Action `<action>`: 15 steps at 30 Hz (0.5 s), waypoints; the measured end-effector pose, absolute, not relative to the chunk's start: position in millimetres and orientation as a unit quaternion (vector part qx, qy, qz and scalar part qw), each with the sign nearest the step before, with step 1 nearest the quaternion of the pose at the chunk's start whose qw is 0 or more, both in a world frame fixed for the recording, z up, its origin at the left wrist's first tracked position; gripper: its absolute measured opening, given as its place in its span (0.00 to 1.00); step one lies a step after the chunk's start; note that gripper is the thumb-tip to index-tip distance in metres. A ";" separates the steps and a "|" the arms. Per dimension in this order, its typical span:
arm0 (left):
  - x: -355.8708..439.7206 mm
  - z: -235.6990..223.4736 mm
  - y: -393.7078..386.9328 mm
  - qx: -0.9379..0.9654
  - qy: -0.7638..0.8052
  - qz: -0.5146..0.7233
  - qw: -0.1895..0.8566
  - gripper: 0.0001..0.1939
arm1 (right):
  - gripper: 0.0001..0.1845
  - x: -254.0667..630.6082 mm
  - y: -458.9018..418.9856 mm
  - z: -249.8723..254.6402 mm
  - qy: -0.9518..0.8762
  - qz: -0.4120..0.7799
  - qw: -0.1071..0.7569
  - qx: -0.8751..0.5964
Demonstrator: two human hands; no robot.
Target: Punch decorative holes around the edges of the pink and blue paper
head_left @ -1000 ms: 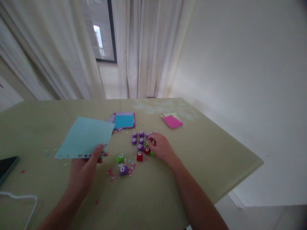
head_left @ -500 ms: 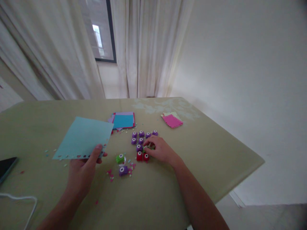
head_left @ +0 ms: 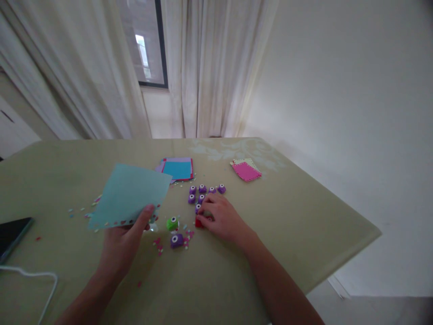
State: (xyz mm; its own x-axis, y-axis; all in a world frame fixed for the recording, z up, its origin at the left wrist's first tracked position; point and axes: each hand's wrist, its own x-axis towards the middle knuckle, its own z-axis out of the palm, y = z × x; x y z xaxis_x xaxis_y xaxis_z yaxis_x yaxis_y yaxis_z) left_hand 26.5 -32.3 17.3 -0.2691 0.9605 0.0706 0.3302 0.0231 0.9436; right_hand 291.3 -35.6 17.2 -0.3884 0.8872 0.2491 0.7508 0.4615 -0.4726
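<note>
My left hand pinches a light blue paper sheet between thumb and fingers; small shaped holes run along its near and right edges. My right hand is closed at the near end of a cluster of small paper punches, its thumb and fingertips on a red punch. Purple punches stand in the cluster just beyond, some partly covered by my fingers. Between my hands are a green punch and another purple punch.
Pink and pale paper bits lie scattered on the table. Behind is a stack of coloured paper; further right lie pink and pale yellow sheets with punched edges. A dark phone-like device and white cable are at left.
My right hand has come nearer to me, from beside a green punch in the cluster to the red punch. My left hand keeps the sheet, which has shifted slightly right in view.
</note>
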 end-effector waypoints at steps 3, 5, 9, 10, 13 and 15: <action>28.0 17.2 -33.7 0.521 0.634 0.480 0.310 0.20 | 0.04 286.6 -37.1 16.4 -0.818 0.126 0.250 -0.503; 29.2 16.6 -34.8 0.524 0.630 0.487 0.303 0.20 | 0.06 282.7 -37.8 15.6 -0.815 0.113 0.260 -0.505; 28.9 13.0 -35.7 0.521 0.635 0.482 0.306 0.22 | 0.09 274.5 -40.5 11.3 -0.824 0.105 0.271 -0.487; 27.7 11.6 -35.0 0.517 0.636 0.486 0.304 0.22 | 0.09 273.0 -41.3 9.6 -0.826 0.107 0.273 -0.481; 21.4 6.7 -28.8 0.497 0.635 0.514 0.292 0.22 | 0.08 268.6 -43.0 5.3 -0.820 0.129 0.291 -0.475; 16.1 3.7 -22.3 0.478 0.637 0.535 0.282 0.21 | 0.08 263.4 -41.2 5.1 -0.808 0.156 0.313 -0.474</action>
